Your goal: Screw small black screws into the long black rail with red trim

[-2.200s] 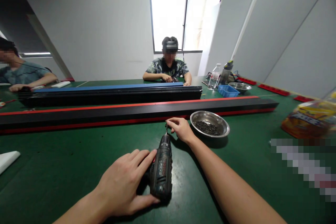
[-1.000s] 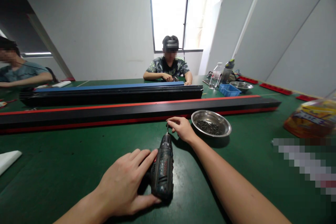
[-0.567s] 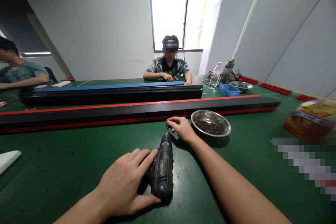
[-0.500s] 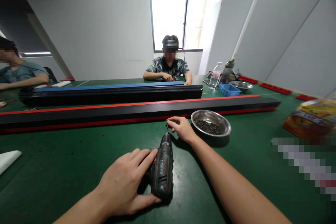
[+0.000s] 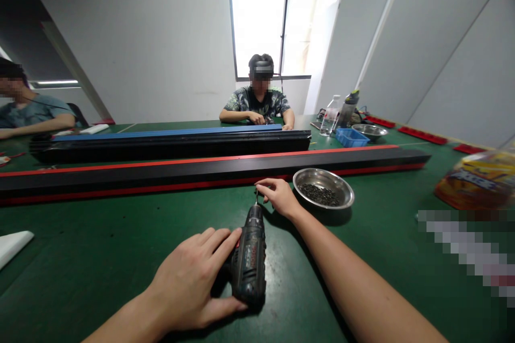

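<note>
My left hand point(image 5: 197, 276) is wrapped around a black cordless drill point(image 5: 250, 265), which points away from me over the green table. Its thin bit point(image 5: 256, 198) reaches up to the fingertips of my right hand point(image 5: 277, 195). Thumb and forefinger of that hand are pinched together at the bit's tip; whatever sits between them is too small to make out. Just right of my right hand stands a steel bowl point(image 5: 346, 202) with many small dark screws point(image 5: 319, 194) in it. Beyond my fingertips lies a long black bar with red edges point(image 5: 161, 176).
Behind the bar lies a black and blue rail point(image 5: 173, 142). A co-worker point(image 5: 259, 102) sits opposite, another person point(image 5: 32, 104) at the far left. A water bottle point(image 5: 330, 116), a blue basket point(image 5: 352, 138) and a yellow-orange bag point(image 5: 477, 179) are on the right.
</note>
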The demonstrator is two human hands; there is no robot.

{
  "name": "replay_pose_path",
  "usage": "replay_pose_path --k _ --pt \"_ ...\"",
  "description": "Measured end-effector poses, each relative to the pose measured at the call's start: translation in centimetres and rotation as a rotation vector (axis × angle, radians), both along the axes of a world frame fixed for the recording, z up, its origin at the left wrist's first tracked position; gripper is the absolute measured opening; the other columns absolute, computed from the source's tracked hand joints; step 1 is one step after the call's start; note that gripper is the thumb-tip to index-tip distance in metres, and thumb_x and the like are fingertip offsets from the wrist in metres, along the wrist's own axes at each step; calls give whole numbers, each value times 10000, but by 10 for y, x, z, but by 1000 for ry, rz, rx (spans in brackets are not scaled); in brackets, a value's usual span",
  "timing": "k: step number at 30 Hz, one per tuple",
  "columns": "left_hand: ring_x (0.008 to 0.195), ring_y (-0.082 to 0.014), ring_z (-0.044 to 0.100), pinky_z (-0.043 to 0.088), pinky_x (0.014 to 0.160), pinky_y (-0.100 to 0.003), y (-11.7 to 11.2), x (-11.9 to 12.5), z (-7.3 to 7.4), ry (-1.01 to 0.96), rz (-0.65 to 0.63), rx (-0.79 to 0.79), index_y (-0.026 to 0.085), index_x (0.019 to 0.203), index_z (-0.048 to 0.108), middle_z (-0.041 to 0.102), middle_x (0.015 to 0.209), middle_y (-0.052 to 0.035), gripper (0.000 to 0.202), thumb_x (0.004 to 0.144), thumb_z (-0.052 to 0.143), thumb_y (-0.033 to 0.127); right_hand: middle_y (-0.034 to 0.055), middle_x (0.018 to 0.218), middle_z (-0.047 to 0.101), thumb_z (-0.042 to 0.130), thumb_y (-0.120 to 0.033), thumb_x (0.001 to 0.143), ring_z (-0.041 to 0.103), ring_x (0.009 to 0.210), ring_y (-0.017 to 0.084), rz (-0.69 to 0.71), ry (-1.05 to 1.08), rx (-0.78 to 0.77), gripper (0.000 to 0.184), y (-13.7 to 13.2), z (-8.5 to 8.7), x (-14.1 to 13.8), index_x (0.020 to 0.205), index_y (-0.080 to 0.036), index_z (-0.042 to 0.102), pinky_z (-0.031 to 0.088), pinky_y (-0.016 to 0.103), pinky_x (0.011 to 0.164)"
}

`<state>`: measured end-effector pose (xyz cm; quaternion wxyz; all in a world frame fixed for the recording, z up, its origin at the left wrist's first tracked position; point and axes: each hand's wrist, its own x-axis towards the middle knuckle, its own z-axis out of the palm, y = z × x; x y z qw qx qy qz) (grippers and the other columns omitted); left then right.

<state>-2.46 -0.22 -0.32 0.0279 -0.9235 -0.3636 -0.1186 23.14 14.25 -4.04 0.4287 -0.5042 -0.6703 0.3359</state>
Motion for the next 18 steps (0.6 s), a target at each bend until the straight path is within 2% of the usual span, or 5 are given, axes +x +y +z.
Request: replay_pose_path --k 18 --pt "1047 -336 684 591 871 -481 0 0 -1 -16 -10 9 149 1535 447 671 1336 -177 913 885 646 760 73 943 818 661 -398 884 706 627 175 3 6 9 306 -1 0 0 1007 -168 822 541 298 657"
